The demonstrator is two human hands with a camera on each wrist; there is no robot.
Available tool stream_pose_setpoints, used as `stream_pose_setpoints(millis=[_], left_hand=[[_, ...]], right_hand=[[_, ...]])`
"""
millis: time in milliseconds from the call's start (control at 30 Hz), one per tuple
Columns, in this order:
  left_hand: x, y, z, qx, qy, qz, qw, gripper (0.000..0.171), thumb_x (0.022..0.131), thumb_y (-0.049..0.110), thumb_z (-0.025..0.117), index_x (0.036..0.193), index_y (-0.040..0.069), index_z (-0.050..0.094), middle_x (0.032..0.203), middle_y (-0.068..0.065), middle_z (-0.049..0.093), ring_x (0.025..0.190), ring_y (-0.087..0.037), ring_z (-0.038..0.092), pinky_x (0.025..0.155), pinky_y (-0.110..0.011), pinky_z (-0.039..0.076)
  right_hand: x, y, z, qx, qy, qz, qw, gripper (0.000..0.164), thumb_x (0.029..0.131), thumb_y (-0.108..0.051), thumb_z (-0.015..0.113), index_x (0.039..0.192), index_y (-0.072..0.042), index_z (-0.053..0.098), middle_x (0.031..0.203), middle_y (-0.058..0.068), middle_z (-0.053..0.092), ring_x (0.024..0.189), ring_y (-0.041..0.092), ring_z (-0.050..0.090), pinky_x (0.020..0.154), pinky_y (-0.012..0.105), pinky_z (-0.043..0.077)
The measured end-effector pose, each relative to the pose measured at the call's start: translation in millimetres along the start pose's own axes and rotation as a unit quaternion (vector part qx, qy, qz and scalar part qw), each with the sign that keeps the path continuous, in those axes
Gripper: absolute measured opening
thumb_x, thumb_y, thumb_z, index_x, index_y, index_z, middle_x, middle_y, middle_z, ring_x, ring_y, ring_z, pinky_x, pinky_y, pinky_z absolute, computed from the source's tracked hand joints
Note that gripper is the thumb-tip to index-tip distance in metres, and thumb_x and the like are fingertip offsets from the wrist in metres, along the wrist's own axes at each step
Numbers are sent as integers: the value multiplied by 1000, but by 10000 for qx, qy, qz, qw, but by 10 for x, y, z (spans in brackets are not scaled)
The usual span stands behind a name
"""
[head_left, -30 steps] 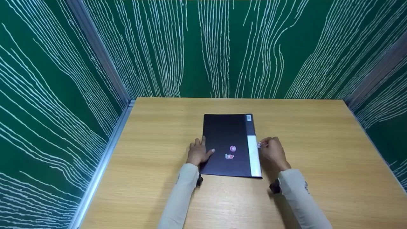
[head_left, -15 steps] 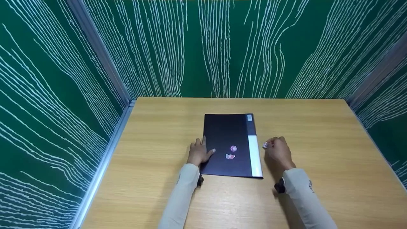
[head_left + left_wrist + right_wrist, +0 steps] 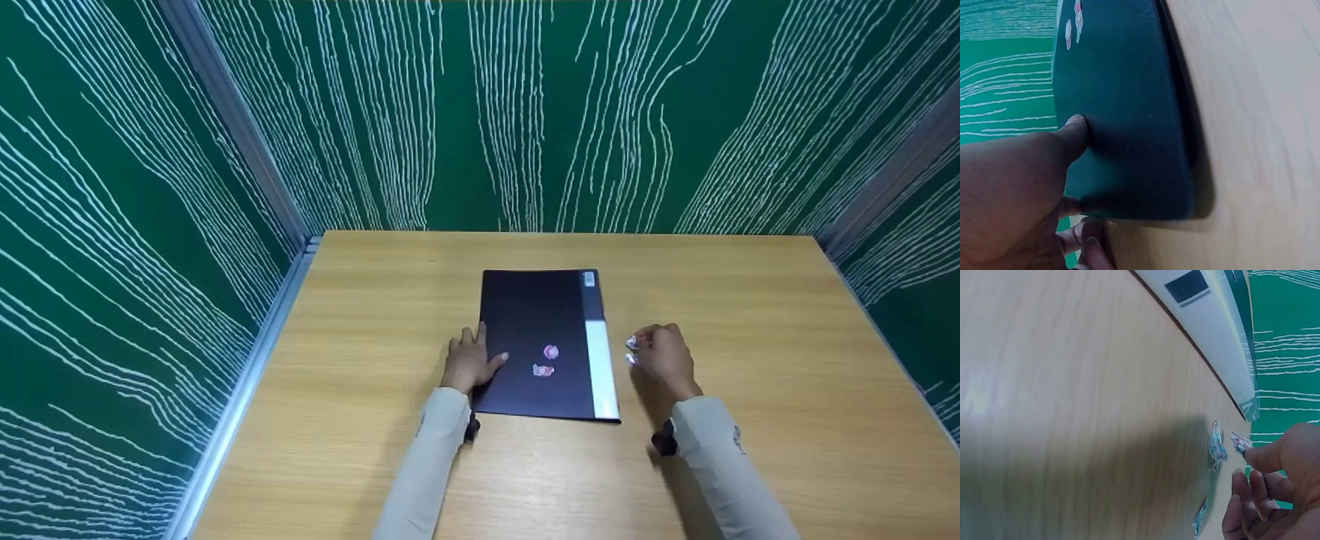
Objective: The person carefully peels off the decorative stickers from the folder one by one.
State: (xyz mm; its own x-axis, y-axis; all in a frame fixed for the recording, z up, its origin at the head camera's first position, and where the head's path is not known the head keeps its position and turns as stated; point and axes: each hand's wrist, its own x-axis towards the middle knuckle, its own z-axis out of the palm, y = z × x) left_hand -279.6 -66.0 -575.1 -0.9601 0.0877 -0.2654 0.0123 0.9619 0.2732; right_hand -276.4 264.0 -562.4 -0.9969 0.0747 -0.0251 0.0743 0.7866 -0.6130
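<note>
Folder (image 3: 529,330): smooth, dark, plastic-looking rect. w/ rounded corner, on wood-grain desk (image 3: 337,315); long axis near-to-far, white strip (image 3: 602,367) along nearer part of R edge. Pink stickers (image 3: 551,352), approx. round + irregular, on folder's cover. L hand (image 3: 466,362) released, spread at folder's L edge, thumb atop. R hand (image 3: 666,360), just R of folder, pinching small flat sticker (image 3: 1239,442); loose stickers (image 3: 1216,446) on desk, also R of folder.

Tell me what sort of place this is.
Probably a partitioned work booth: a wood-topped table with green, white-lined panels on three sides and metal posts at the corners.
</note>
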Motion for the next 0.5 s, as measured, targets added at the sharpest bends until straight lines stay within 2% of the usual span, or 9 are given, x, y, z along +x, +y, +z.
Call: stream_pose_setpoints(millis=[267,500], left_hand=[[73,-32,67,1,20,-16,10000,85,98,61,46,160,10,17,138,-20,41,105,-32,41,94,-43,42],[91,-36,88,6,126,35,9999,85,98,62,46,160,10,19,136,-19,43,104,-32,42,93,-43,42]], right_hand=[[13,9,-25,-47,-83,74,9999,28,98,-10,49,113,5,67,114,24,52,93,31,54,71,39,46],[22,18,-27,-53,-79,-40,9999,30,99,-12,49,118,6,65,115,25,53,94,34,58,76,43,50]])
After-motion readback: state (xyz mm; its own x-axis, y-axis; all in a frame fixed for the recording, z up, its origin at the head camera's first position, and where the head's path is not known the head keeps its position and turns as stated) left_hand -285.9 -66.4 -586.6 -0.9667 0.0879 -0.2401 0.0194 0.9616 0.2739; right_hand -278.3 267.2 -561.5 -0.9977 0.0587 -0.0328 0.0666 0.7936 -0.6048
